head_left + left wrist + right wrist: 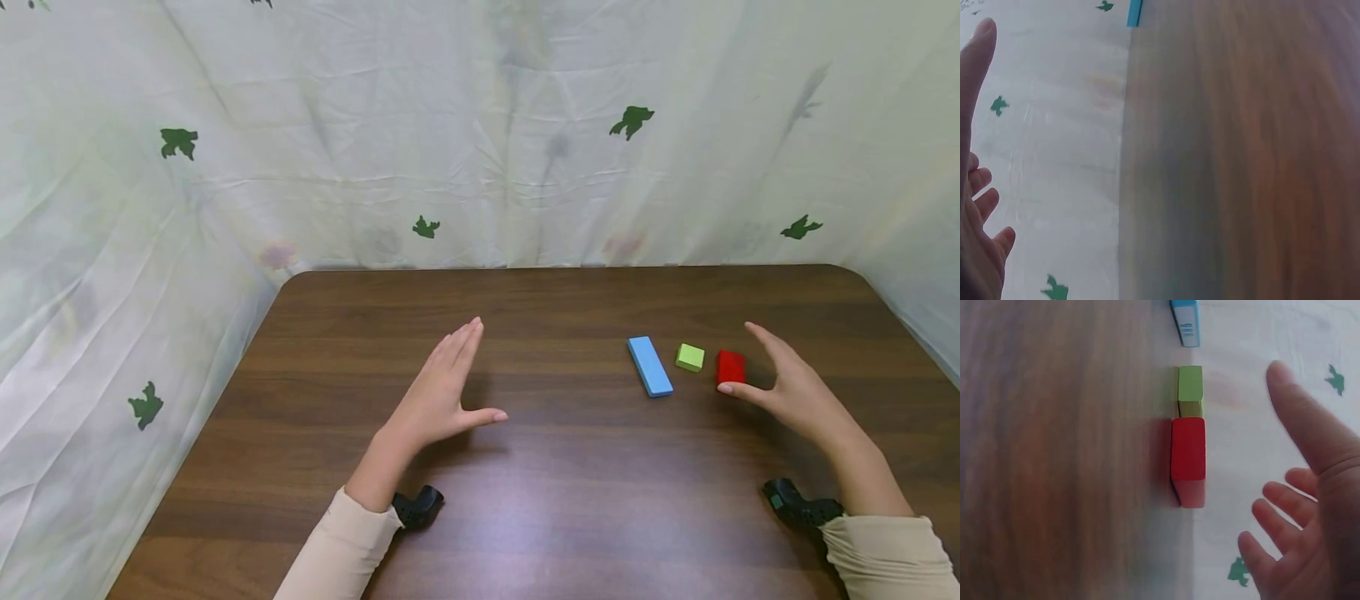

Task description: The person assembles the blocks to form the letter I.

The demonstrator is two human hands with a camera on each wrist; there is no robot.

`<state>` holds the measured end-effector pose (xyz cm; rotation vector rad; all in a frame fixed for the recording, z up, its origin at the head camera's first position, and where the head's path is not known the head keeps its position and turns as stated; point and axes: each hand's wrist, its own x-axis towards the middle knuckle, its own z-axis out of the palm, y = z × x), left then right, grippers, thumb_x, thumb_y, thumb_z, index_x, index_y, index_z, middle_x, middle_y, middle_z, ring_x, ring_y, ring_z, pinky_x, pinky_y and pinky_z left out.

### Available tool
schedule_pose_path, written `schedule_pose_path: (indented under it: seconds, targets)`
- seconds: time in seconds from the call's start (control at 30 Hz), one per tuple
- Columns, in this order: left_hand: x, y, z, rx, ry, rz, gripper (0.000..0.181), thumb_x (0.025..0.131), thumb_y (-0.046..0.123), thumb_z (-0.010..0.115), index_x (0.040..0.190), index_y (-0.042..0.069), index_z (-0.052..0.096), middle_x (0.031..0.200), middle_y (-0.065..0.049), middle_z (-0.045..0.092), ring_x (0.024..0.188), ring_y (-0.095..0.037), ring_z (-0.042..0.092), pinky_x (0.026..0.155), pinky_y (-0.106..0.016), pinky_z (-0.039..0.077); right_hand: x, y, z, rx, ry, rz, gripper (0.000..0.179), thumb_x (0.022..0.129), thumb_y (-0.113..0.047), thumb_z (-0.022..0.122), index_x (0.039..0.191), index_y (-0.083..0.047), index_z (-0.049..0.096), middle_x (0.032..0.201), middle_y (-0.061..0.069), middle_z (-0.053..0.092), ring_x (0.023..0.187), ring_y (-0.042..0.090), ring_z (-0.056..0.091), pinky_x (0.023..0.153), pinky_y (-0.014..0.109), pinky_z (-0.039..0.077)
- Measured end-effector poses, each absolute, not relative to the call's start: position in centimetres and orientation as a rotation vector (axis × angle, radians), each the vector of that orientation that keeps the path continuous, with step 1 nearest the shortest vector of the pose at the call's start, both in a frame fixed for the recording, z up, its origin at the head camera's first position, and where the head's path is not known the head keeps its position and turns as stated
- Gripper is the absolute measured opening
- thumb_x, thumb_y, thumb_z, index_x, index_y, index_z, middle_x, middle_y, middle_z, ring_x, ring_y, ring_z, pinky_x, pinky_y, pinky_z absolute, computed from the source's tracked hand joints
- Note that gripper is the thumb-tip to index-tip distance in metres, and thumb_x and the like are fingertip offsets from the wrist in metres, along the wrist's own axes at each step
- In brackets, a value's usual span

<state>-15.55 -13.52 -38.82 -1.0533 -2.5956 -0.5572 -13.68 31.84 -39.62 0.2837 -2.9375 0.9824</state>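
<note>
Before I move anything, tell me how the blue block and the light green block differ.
The blue block is long and flat, while the light green block is short and stubby. The blue block stands at one end of the row; the light green block sits between it and the red block. Both lie on the wooden table, and neither is being held.

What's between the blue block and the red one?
The small green block, set apart from both the blue block and the red block, with tabletop showing either side. The head view shows it.
</note>
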Motion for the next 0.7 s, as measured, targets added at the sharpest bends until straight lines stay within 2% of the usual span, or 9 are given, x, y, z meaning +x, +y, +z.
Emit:
schedule_pose_path:
  seconds: [0.2, 0.43, 0.7]
  targets:
    - [-16.0, -11.6, -39.2, -1.081, -2.613, -0.604, 0.110, 0.071, 0.070, 0.052, 0.144, 0.006, 0.000, 0.149, -0.007, 0.008, 0.134, -0.018, 0.009, 0.107, -0.035, 0.012, -13.9, 32.3, -40.3, 0.261, -2.949, 1.014, 0.095, 0.077, -0.033, 0.071, 0.143, 0.000, 0.011, 0.138, 0.033, 0.020, 0.117, 0.054, 0.026, 0.084, 0.067, 0.026]
    - [-16.5, -9.4, -39.4, -1.106, -2.636, -0.643, 0.111, 0.071, 0.066, 0.058, 0.144, 0.008, -0.001, 0.149, -0.006, 0.007, 0.134, -0.015, 0.008, 0.107, -0.031, 0.013, -14.1, 32.6, -41.1, 0.242, -2.959, 1.042, 0.091, 0.077, -0.031, 0.071, 0.140, 0.004, 0.016, 0.134, 0.035, 0.025, 0.115, 0.053, 0.027, 0.084, 0.067, 0.026]
    - [-16.9, -7.5, -39.5, -1.111, -2.677, -0.663, 0.110, 0.071, 0.066, 0.058, 0.144, 0.010, -0.002, 0.149, -0.004, 0.006, 0.134, -0.012, 0.004, 0.106, -0.028, 0.011, -14.3, 33.0, -41.8, 0.267, -2.964, 1.091, 0.082, 0.080, -0.027, 0.069, 0.136, 0.009, 0.022, 0.127, 0.038, 0.031, 0.110, 0.056, 0.033, 0.085, 0.062, 0.029]
